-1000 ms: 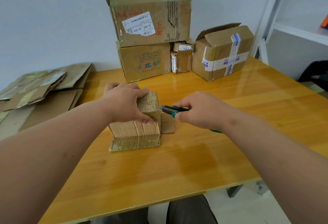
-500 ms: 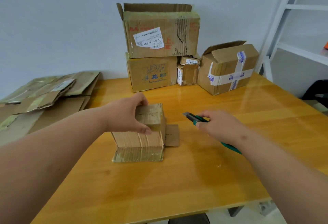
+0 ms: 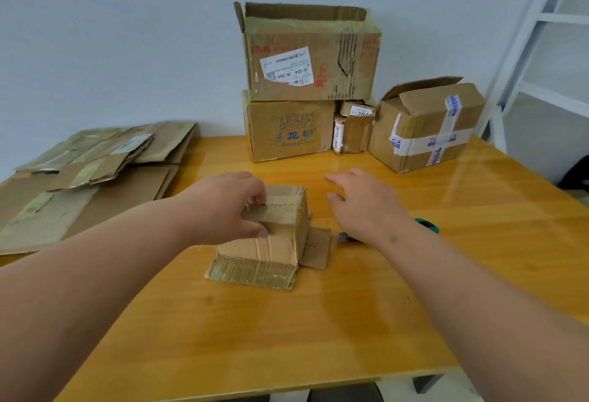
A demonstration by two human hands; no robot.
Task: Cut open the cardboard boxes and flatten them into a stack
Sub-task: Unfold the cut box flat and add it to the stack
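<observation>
Box point(image 3: 274, 232) sits mid-table point(image 3: 318, 338), two bottom flaps splayed flat, so it stands steady while I work the top. Left hand point(image 3: 223, 207) curls over its taped top edge, thumb on the front face, bracing it. Right hand point(image 3: 363, 204) hovers with fingers spread, holding nothing; cutter point(image 3: 427, 224) lies under the wrist, mostly hidden, blade state unreadable. Flattened stack point(image 3: 89, 178) waits at far left.
</observation>
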